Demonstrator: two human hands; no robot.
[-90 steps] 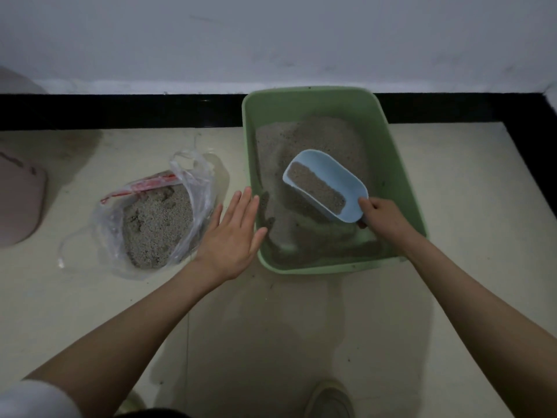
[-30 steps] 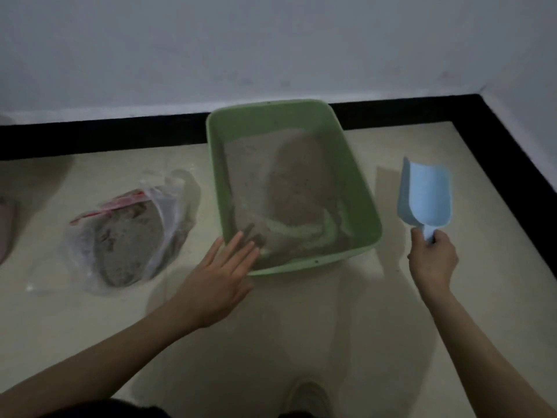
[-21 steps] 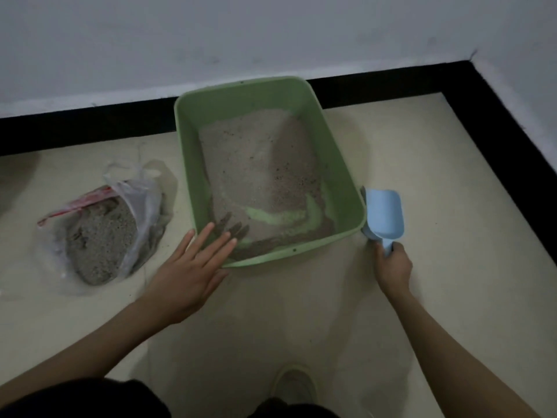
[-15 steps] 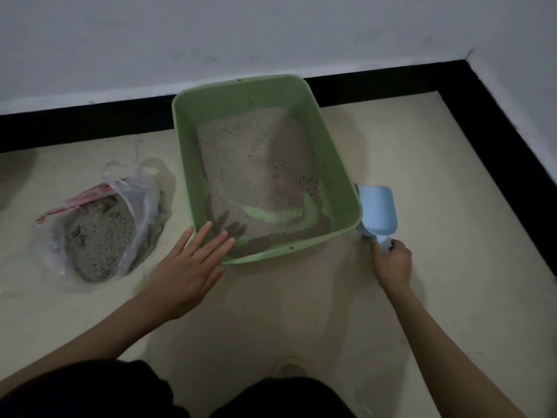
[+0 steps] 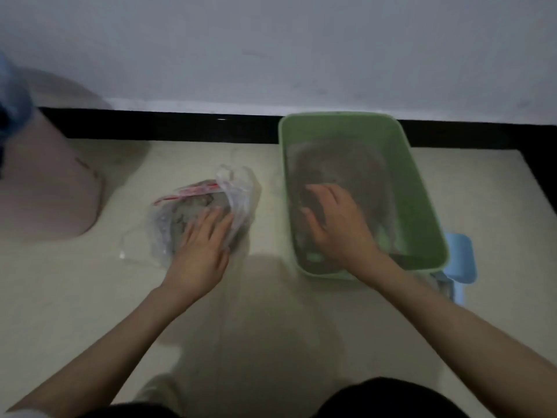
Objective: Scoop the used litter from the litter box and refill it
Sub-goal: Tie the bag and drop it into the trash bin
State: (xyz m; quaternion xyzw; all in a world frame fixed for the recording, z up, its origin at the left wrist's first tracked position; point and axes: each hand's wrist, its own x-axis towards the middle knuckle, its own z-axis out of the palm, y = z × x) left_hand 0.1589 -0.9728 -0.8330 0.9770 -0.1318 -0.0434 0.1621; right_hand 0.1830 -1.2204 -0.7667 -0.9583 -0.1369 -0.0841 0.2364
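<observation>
The green litter box (image 5: pixel 422 188) stands on the floor against the wall, with grey-brown litter (image 5: pixel 358 164) inside. My right hand (image 5: pixel 334 224) reaches into the box, its fingers spread over the litter at the near left. My left hand (image 5: pixel 202 251) lies with straight fingers on the clear plastic bag (image 5: pixel 241 188) of grey litter left of the box. The light blue scoop (image 5: pixel 461 263) lies on the floor at the box's near right corner, with no hand on it. The frame is blurred.
A large pinkish container (image 5: pixel 51 182) stands at the far left by the wall. A black skirting strip (image 5: pixel 168 126) runs along the wall base. My dark-clothed knees (image 5: pixel 388 399) and a shoe (image 5: pixel 162 390) show at the bottom edge.
My right hand has let go of the scoop, which now lies beside the box, and moved into the litter. My left hand went from the box's corner to the plastic bag.
</observation>
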